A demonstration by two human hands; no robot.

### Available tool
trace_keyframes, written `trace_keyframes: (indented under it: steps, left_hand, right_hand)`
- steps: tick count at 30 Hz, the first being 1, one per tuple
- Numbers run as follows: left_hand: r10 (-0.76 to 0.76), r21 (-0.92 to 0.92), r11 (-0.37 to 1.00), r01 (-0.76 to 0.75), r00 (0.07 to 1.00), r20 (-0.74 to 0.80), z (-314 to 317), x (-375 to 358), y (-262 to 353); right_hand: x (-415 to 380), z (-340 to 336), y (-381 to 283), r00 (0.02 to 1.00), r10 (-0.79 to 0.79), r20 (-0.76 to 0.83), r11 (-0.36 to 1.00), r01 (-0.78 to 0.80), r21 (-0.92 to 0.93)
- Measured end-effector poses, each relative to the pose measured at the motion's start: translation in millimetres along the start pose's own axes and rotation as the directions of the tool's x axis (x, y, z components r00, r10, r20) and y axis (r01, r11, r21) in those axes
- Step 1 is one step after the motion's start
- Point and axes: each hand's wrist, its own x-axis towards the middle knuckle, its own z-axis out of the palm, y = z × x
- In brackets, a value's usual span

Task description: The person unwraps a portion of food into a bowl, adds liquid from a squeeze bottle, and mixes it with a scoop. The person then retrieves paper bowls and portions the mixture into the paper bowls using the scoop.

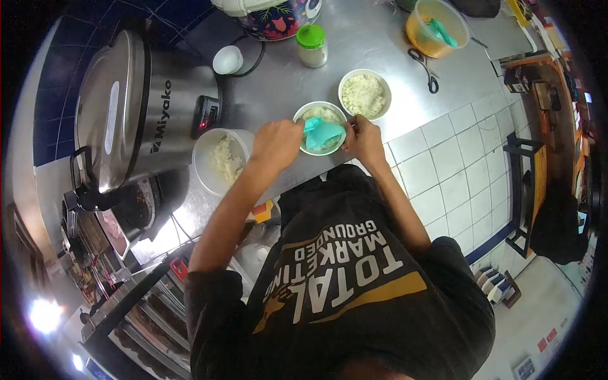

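A teal scoop [323, 133] lies over rice in a white bowl [304, 147] on the steel counter. My left hand [277, 145] is closed round the scoop's handle at the bowl's left side. With its fingers pinched on the bowl's rim, my right hand [365, 140] is at the right side. A second bowl of rice [364, 95] stands just behind and to the right. Left of my left forearm is a larger white container [204, 158] with rice inside.
A big Miyako rice cooker [168, 107] fills the left side. Further back are a small white cup [228, 60], a green-lidded jar [312, 47], black scissors [425, 68] and an orange-stained tub [437, 28]. The counter's front edge runs near my body.
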Motion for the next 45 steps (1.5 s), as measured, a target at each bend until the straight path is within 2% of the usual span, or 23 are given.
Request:
trace_keyframes:
  steps: [4,7,9,10,13,16,20,22,23,24,25,26,27,28,32,33,35,36,37,39,42,43,45]
  left_hand:
    - [0.031,-0.006,0.999,-0.032,0.996,-0.087,-26.0,3.0,8.8]
    - [-0.077,-0.006,0.997,0.077,0.994,-0.083,-12.1,8.7,7.1]
    - [-0.144,-0.147,0.982,0.119,0.974,-0.173,-14.5,-7.9,5.7]
    - [-0.199,-0.224,0.964,0.145,0.951,-0.237,-21.3,-22.0,3.7]
    - [-0.359,-0.450,0.879,0.157,0.840,-0.407,-29.4,-78.1,-16.0]
    - [-0.601,-0.519,0.775,0.359,0.672,-0.433,-24.3,-136.5,-14.7]
    - [-0.871,-0.483,0.479,0.733,0.462,-0.163,1.6,-164.8,-16.1]
    - [-0.908,-0.454,0.379,0.806,0.419,-0.015,38.6,-159.1,-23.4]
    - [-0.871,-0.514,0.435,0.739,0.490,-0.034,46.7,-161.5,-21.3]
    - [-0.802,-0.413,0.595,0.690,0.548,-0.239,76.6,-160.2,-23.9]
    - [-0.771,-0.366,0.636,0.679,0.554,-0.314,61.0,-165.7,-13.4]
    - [-0.751,-0.516,0.660,0.546,0.451,-0.482,67.7,-172.2,-8.5]
    - [-0.870,-0.673,0.468,0.573,0.434,-0.236,50.2,-182.9,2.8]
    - [-0.862,-0.678,0.497,0.541,0.394,-0.318,44.8,-200.1,18.4]
    - [-0.902,-0.730,0.431,0.530,0.239,-0.358,87.1,-258.0,55.5]
    - [-0.899,-0.710,0.432,0.556,0.207,-0.385,108.7,-282.4,69.8]
    - [-0.890,-0.682,0.424,0.596,0.132,-0.437,143.1,-321.4,93.9]
    - [-0.878,-0.671,0.425,0.607,0.095,-0.469,160.0,-340.7,106.0]
    - [-0.872,-0.665,0.418,0.619,0.066,-0.486,173.6,-357.7,120.9]
    - [-0.953,-0.708,0.263,0.655,0.063,-0.297,204.1,-395.5,151.2]
    - [-0.954,-0.714,0.233,0.660,0.012,-0.301,285.7,-426.1,186.6]
    - [-0.955,-0.722,0.222,0.655,-0.004,-0.298,289.5,-438.6,203.4]
    - [-0.999,-0.695,-0.018,0.719,0.010,0.036,284.0,-467.2,232.6]
  right_hand:
    - [5.8,-4.7,1.1,0.999,-0.018,0.032,1.000,0.018,0.013]
    - [2.9,-8.3,-13.4,1.000,0.014,-0.016,0.999,-0.013,0.049]
    - [0.1,-11.5,-19.6,0.999,0.033,0.005,0.997,-0.034,0.067]
    - [-1.1,-10.9,-16.4,0.999,0.029,0.013,0.997,-0.030,0.065]
    - [-1.3,-12.9,-8.2,0.988,-0.150,-0.032,0.948,0.135,-0.288]
    - [-12.4,-22.9,-37.6,0.991,-0.136,-0.007,0.924,0.124,-0.361]
    - [-5.1,-15.1,-51.4,0.965,-0.123,0.233,0.884,0.214,-0.417]
    - [-2.3,-0.4,-58.0,0.906,-0.275,0.323,0.876,0.375,-0.305]
    - [-3.9,7.3,-79.5,0.873,-0.305,0.381,0.838,0.436,-0.328]
    - [-10.1,12.7,-102.4,0.836,-0.340,0.430,0.794,0.500,-0.345]
    - [-14.8,23.0,-111.5,0.794,-0.415,0.445,0.762,0.570,-0.306]
    - [-18.9,38.3,-120.7,0.738,-0.501,0.453,0.723,0.644,-0.250]
    - [-23.7,51.9,-131.9,0.709,-0.491,0.507,0.756,0.636,-0.158]
    - [-29.8,69.4,-147.9,0.676,-0.476,0.563,0.784,0.616,-0.078]
    - [-116.4,146.9,-249.1,0.409,-0.604,0.684,0.664,0.733,0.148]
    - [-159.0,164.3,-275.5,0.167,-0.742,0.649,0.456,0.835,0.306]
    - [-239.0,185.2,-331.7,-0.273,-0.857,0.438,0.013,0.837,0.547]
    - [-281.9,193.0,-355.9,-0.439,-0.854,0.280,-0.196,0.769,0.608]
    - [-322.4,201.5,-375.6,-0.521,-0.839,0.160,-0.288,0.674,0.680]
    - [-408.6,215.9,-406.9,-0.624,-0.780,-0.036,-0.428,0.491,0.759]
    - [-535.5,238.0,-441.6,-0.725,-0.655,-0.213,-0.544,0.257,0.799]
    - [-576.2,246.4,-450.7,-0.755,-0.626,-0.194,-0.551,0.253,0.795]
    - [-660.4,268.6,-468.5,-0.772,-0.595,-0.223,-0.577,0.217,0.787]
